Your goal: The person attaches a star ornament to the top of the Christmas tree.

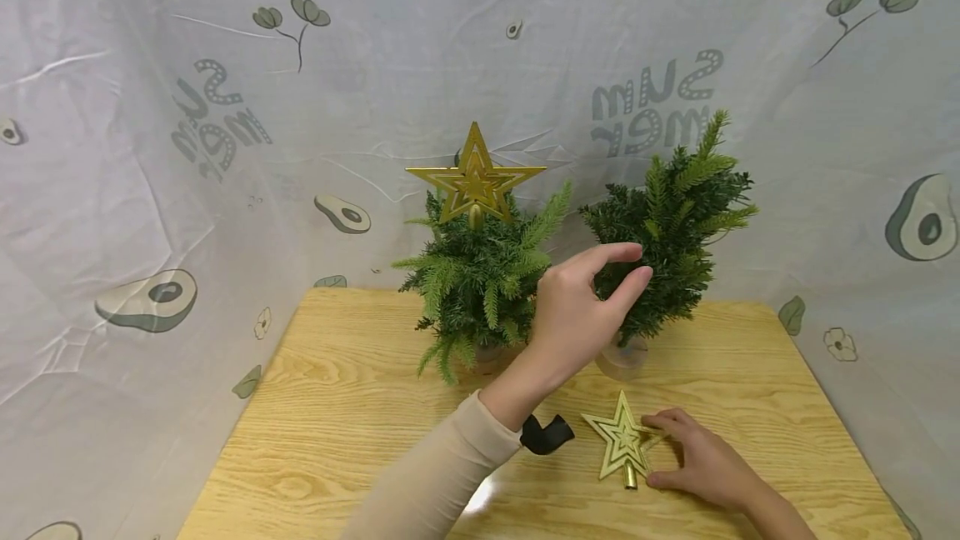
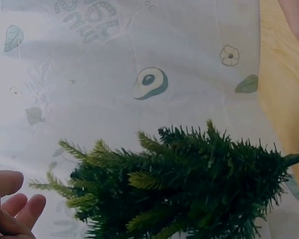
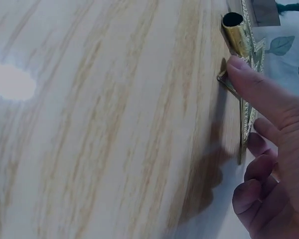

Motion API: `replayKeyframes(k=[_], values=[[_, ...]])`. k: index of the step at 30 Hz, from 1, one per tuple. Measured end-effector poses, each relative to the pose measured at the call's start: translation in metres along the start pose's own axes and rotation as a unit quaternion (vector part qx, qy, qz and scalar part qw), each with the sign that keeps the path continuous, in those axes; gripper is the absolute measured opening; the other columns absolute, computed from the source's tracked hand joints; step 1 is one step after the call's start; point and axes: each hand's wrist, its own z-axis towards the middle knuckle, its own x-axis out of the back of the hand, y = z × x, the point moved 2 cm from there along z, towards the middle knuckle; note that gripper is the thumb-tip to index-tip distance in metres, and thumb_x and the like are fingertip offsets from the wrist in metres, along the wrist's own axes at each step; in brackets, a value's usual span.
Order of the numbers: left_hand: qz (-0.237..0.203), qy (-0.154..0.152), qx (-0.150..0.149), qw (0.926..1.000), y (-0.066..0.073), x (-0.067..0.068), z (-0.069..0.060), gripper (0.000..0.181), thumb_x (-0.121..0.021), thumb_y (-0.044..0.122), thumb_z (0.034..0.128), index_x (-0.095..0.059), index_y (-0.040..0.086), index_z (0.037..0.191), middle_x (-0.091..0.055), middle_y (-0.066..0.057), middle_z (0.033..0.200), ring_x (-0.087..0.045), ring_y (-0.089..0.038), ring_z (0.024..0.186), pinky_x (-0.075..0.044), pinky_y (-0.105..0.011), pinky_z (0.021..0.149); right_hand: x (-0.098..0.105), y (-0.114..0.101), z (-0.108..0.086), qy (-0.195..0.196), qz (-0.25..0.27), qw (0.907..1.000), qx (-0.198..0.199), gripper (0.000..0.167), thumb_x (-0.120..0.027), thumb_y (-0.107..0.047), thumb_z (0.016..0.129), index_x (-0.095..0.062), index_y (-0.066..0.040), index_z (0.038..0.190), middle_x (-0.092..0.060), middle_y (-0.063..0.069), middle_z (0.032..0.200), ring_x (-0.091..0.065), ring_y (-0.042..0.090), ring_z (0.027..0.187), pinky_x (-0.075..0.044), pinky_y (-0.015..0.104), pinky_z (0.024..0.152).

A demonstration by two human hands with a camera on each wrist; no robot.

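Observation:
My left hand (image 1: 573,307) is raised in front of the tabletop Christmas trees, thumb and fingers apart with nothing between them. Close beyond its fingertips stands the right Christmas tree (image 1: 678,232), which leans to the right; the left wrist view shows its branches (image 2: 179,189) beside the fingers. My right hand (image 1: 705,461) grips a pale gold star tree topper (image 1: 624,433) by its right side, low at the table. Its thumb (image 3: 254,87) presses one point of the star, near the hollow socket (image 3: 236,37). A second gold star (image 1: 476,177) tops the left Christmas tree (image 1: 483,282).
Both trees stand toward the back of a wood-grain table (image 1: 337,423). A black curved object (image 1: 547,436) shows beside the left sleeve (image 1: 442,473), partly hidden by it. Behind and at the sides hangs a pale curtain (image 1: 420,48) with avocado prints.

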Motion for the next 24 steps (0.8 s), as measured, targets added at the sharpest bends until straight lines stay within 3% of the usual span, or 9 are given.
replayKeyframes(k=[5,8,11,13,16,22,24], values=[[-0.001,0.007,0.008,0.9999,-0.002,-0.007,0.005,0.03,-0.069,0.03,0.1034,-0.073,0.011,0.126,-0.073,0.003,0.123,-0.049,0.001,0.055,-0.038,-0.018,0.055,0.001,0.0,0.001,-0.022,0.007,0.9996,-0.014,0.082,-0.085,-0.062,0.077,-0.065,-0.008,0.136,-0.056,0.001,0.128,-0.063,0.025,0.108,-0.054,0.034,0.079],[0.004,0.016,0.011,0.9998,-0.004,-0.011,0.008,0.032,-0.069,0.031,0.1029,-0.073,0.011,0.127,-0.072,0.003,0.126,-0.055,0.0,0.064,-0.044,-0.019,0.062,0.0,0.001,0.001,-0.024,0.004,0.9992,-0.032,0.081,-0.086,-0.063,0.075,-0.066,-0.011,0.133,-0.057,-0.001,0.126,-0.063,0.025,0.109,-0.055,0.037,0.082],[0.004,0.023,0.02,0.9995,-0.007,-0.014,0.01,0.034,-0.07,0.033,0.1025,-0.072,0.011,0.129,-0.072,0.002,0.127,-0.052,0.0,0.058,-0.044,-0.02,0.062,0.001,0.002,-0.001,-0.016,0.004,0.9986,-0.051,0.079,-0.088,-0.063,0.073,-0.065,-0.013,0.129,-0.06,-0.002,0.124,-0.064,0.029,0.112,-0.056,0.043,0.085],[0.008,0.025,0.027,0.9993,-0.009,-0.015,0.011,0.035,-0.069,0.035,0.1026,-0.072,0.012,0.13,-0.071,0.002,0.128,-0.038,-0.002,0.046,-0.037,-0.019,0.056,0.001,0.002,-0.002,-0.008,0.013,0.9976,-0.068,0.076,-0.089,-0.061,0.072,-0.066,-0.014,0.126,-0.064,-0.001,0.122,-0.066,0.03,0.111,-0.056,0.046,0.085],[0.008,0.027,0.033,0.9991,-0.012,-0.019,0.012,0.036,-0.07,0.034,0.1023,-0.072,0.013,0.131,-0.071,0.001,0.128,-0.031,-0.003,0.041,-0.032,-0.02,0.053,0.002,0.003,-0.004,-0.001,0.022,0.996,-0.087,0.071,-0.091,-0.058,0.072,-0.067,-0.015,0.123,-0.068,-0.002,0.114,-0.067,0.028,0.105,-0.055,0.045,0.081],[0.013,0.026,0.037,0.9989,-0.016,-0.024,0.015,0.037,-0.07,0.034,0.1022,-0.071,0.014,0.133,-0.071,0.0,0.13,-0.03,-0.005,0.039,-0.03,-0.02,0.05,0.002,0.008,-0.008,0.017,0.043,0.9928,-0.11,0.062,-0.089,-0.055,0.077,-0.069,-0.017,0.121,-0.068,-0.003,0.106,-0.064,0.018,0.1,-0.052,0.036,0.077],[0.02,0.025,0.038,0.9988,-0.017,-0.026,0.017,0.037,-0.069,0.035,0.1027,-0.07,0.015,0.133,-0.07,0.002,0.131,-0.038,-0.003,0.042,-0.035,-0.018,0.052,0.002,0.009,-0.009,0.028,0.058,0.991,-0.117,0.058,-0.088,-0.053,0.079,-0.07,-0.016,0.12,-0.068,-0.002,0.106,-0.063,0.017,0.099,-0.051,0.034,0.077]])
